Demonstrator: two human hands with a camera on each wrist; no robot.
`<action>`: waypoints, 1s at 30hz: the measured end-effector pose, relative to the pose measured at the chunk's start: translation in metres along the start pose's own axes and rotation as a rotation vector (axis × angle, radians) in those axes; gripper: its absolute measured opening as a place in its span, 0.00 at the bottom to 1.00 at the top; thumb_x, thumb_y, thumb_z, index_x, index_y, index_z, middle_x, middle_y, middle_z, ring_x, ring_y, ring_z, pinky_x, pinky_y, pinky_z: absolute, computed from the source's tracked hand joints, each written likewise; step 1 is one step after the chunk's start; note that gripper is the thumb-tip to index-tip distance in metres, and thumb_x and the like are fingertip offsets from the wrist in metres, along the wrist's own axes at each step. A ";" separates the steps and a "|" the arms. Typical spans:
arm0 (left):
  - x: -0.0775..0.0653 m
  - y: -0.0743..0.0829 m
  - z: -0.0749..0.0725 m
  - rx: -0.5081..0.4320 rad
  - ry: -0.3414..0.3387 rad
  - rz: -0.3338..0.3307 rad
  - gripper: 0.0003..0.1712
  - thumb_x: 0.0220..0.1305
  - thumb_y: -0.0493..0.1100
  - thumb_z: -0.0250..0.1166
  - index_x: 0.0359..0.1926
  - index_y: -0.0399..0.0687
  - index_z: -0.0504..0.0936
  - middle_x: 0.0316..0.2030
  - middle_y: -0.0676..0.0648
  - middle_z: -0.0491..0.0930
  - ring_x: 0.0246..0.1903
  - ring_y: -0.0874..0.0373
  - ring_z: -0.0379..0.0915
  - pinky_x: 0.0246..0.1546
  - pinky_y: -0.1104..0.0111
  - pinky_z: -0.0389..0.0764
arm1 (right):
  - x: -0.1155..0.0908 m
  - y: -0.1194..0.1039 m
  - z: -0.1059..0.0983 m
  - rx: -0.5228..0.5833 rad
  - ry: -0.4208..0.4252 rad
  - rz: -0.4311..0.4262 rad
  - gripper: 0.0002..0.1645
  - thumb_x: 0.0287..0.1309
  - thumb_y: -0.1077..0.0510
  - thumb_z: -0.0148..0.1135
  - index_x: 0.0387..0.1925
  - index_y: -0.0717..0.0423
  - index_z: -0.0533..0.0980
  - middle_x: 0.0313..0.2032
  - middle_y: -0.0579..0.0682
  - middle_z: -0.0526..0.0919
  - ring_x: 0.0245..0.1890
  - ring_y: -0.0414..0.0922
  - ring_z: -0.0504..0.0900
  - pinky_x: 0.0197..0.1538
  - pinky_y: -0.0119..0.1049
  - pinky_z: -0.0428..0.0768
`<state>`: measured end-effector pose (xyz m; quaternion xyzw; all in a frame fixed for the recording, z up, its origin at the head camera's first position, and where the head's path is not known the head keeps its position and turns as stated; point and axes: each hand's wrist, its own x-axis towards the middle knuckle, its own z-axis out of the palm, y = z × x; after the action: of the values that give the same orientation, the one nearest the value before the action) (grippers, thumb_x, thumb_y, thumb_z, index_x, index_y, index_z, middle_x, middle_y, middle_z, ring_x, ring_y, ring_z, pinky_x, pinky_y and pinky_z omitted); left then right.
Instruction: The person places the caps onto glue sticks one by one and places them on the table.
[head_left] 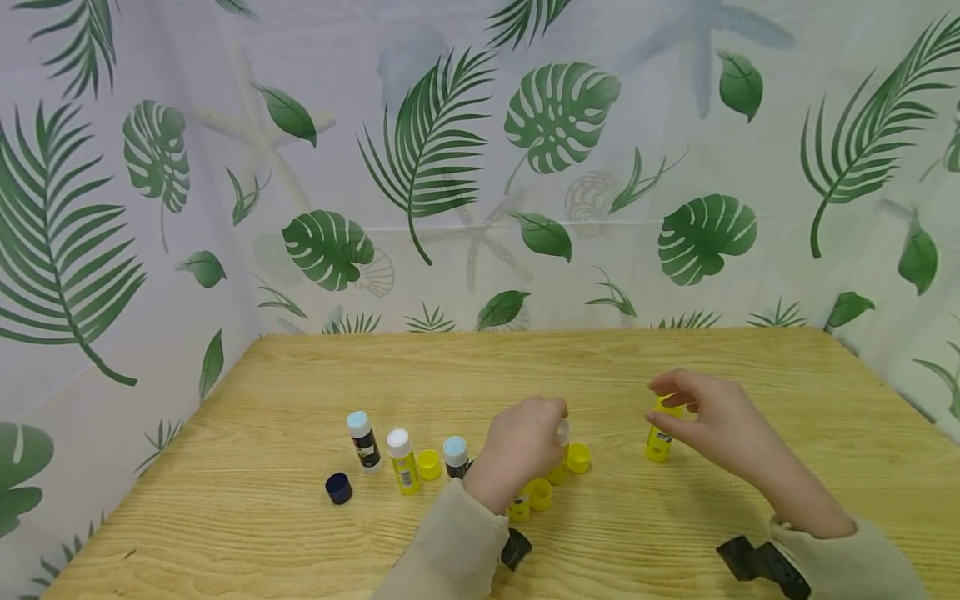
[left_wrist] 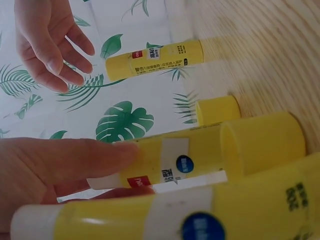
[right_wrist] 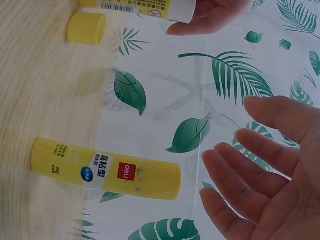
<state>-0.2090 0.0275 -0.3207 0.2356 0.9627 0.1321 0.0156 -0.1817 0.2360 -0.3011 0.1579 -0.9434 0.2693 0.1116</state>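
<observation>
My left hand [head_left: 525,446] pinches an uncapped yellow glue stick [left_wrist: 200,150] between thumb and fingers; it stands upright on the table. Beside it lies a loose yellow cap [head_left: 578,458]. To the right, a capped yellow glue stick [head_left: 659,442] stands upright. My right hand [head_left: 723,429] hovers by its top with the fingers spread; in the right wrist view a gap shows between the fingertips [right_wrist: 210,155] and the stick. Another uncapped yellow glue stick [left_wrist: 125,215] is close to the left hand, and a second yellow cap [head_left: 541,494] sits near it.
Farther left stand a black glue stick [head_left: 363,442], an uncapped yellow glue stick [head_left: 406,471] and another black one [head_left: 455,457], partly hidden by the left hand. A dark cap [head_left: 339,488] and a yellow cap [head_left: 429,464] lie among them. A leaf-print cloth [head_left: 465,167] hangs behind the wooden table [head_left: 225,533].
</observation>
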 end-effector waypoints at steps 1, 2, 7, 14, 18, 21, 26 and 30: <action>0.000 0.000 0.000 -0.005 -0.007 -0.006 0.16 0.51 0.39 0.65 0.44 0.50 0.77 0.35 0.52 0.77 0.31 0.62 0.72 0.26 0.69 0.73 | 0.000 0.000 0.000 0.000 -0.001 0.000 0.18 0.49 0.59 0.63 0.41 0.65 0.74 0.40 0.60 0.78 0.38 0.53 0.78 0.41 0.51 0.73; 0.001 -0.001 0.001 -0.010 -0.013 -0.010 0.16 0.50 0.38 0.66 0.43 0.50 0.77 0.35 0.52 0.77 0.31 0.62 0.72 0.26 0.69 0.73 | 0.000 0.000 0.000 -0.001 -0.003 0.000 0.18 0.49 0.59 0.63 0.41 0.65 0.74 0.40 0.60 0.78 0.38 0.53 0.78 0.41 0.51 0.73; 0.002 -0.003 0.001 -0.019 -0.019 -0.008 0.13 0.49 0.38 0.67 0.39 0.49 0.77 0.31 0.53 0.77 0.28 0.62 0.71 0.25 0.69 0.73 | 0.001 0.000 0.000 0.002 -0.012 0.004 0.19 0.49 0.58 0.63 0.42 0.65 0.74 0.41 0.60 0.77 0.38 0.53 0.77 0.41 0.51 0.73; 0.001 -0.005 0.000 -0.037 -0.031 0.005 0.13 0.50 0.41 0.67 0.39 0.47 0.76 0.31 0.52 0.77 0.26 0.62 0.70 0.24 0.70 0.72 | 0.000 -0.001 0.000 0.002 -0.016 0.008 0.19 0.49 0.59 0.63 0.42 0.66 0.73 0.41 0.60 0.77 0.38 0.54 0.77 0.42 0.51 0.73; -0.002 -0.007 -0.004 -0.050 -0.019 0.011 0.14 0.51 0.43 0.66 0.39 0.47 0.76 0.31 0.51 0.76 0.27 0.62 0.70 0.25 0.70 0.72 | 0.001 -0.002 0.000 0.000 -0.018 0.013 0.19 0.49 0.59 0.63 0.42 0.66 0.73 0.41 0.61 0.77 0.38 0.54 0.77 0.42 0.52 0.73; -0.004 -0.008 -0.009 -0.074 -0.008 0.012 0.14 0.51 0.44 0.65 0.39 0.47 0.75 0.31 0.51 0.76 0.27 0.62 0.70 0.25 0.71 0.72 | 0.001 -0.002 0.000 -0.001 -0.019 0.016 0.19 0.49 0.59 0.63 0.42 0.66 0.74 0.41 0.61 0.77 0.38 0.54 0.77 0.42 0.52 0.73; -0.008 -0.008 -0.017 -0.129 -0.004 0.026 0.14 0.50 0.43 0.66 0.37 0.45 0.73 0.28 0.52 0.75 0.24 0.62 0.68 0.21 0.73 0.70 | 0.002 -0.003 0.000 0.002 -0.021 0.011 0.19 0.49 0.59 0.63 0.42 0.66 0.74 0.41 0.60 0.77 0.38 0.54 0.77 0.41 0.51 0.73; -0.009 -0.007 -0.020 -0.152 0.000 0.048 0.13 0.50 0.43 0.66 0.35 0.45 0.72 0.25 0.53 0.73 0.21 0.63 0.66 0.19 0.73 0.68 | 0.002 -0.002 0.002 0.005 -0.023 0.005 0.18 0.49 0.59 0.63 0.41 0.66 0.74 0.41 0.60 0.77 0.38 0.54 0.77 0.41 0.51 0.73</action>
<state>-0.2059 0.0128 -0.3037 0.2566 0.9441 0.2050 0.0302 -0.1827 0.2331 -0.3012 0.1589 -0.9443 0.2703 0.0996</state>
